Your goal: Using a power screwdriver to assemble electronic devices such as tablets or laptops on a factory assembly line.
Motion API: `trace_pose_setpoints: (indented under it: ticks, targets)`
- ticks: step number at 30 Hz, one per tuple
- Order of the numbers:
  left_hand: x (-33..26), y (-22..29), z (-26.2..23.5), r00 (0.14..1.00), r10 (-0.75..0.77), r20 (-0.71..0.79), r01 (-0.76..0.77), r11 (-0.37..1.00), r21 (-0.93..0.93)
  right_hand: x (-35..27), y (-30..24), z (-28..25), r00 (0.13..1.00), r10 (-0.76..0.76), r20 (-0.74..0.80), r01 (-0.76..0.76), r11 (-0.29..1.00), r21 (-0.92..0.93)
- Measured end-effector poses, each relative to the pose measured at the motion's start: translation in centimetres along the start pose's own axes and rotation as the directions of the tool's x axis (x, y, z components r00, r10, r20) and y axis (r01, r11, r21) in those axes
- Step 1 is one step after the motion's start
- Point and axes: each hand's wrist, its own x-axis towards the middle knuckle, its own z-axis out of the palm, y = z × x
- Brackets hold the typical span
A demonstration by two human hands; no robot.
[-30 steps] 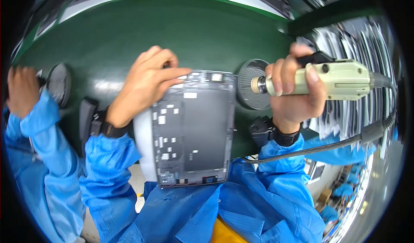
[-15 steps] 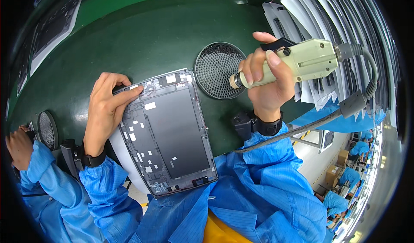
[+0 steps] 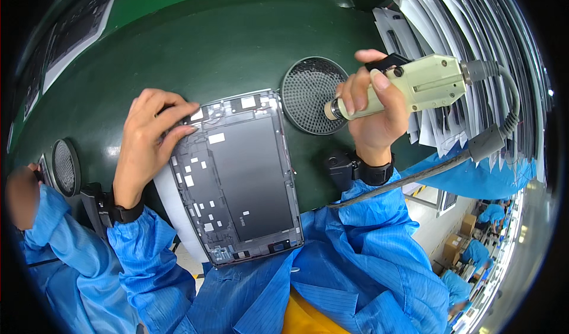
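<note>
An opened tablet point(image 3: 255, 180), dark inside with small white stickers, lies tilted at the near edge of the green bench, its lower end by my blue smock. My left hand point(image 3: 145, 135) grips its far left corner, with thumb and index fingertip on the inner face and the other fingers curled by the edge. Wrapped in my right hand point(image 3: 379, 112) is a pale green electric screwdriver point(image 3: 430, 85) with a black lever. Its nose points left, over the right rim of a round tray of small holes point(image 3: 311, 94); its tip is hard to make out.
A thick cable point(image 3: 409, 177) runs from the screwdriver across my right forearm. White sheets and dark panels point(image 3: 438, 32) stand stacked at the right. At the left a co-worker's sleeve point(image 3: 77, 233) and another round tray point(image 3: 65, 167) show. A white board point(image 3: 178, 209) lies under the tablet.
My left thumb and index fingertip have parted at the tablet's corner. The tablet, tray and right hand appear slightly further right as the view shifts. My right hand keeps the screwdriver.
</note>
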Motion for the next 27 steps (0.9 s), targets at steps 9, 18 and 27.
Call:
trace_pose_setpoints:
  ticks: [9,18,27]
  targets:
    - [-1.4,-2.4,-1.7,0.984,-0.095,0.152,0.115,0.985,-0.127,0.6,-2.9,4.6,0.894,-0.018,0.447,-0.022,0.996,0.085]
    - [-3.1,-3.3,-1.1,0.996,-0.074,0.058,0.083,0.981,-0.177,0.2,4.3,15.2,0.835,0.165,0.525,-0.131,0.986,-0.102]
    - [-3.2,-3.9,-0.5,0.998,-0.056,0.037,0.062,0.982,-0.178,0.7,6.6,14.8,0.869,0.159,0.469,-0.211,0.976,0.06]
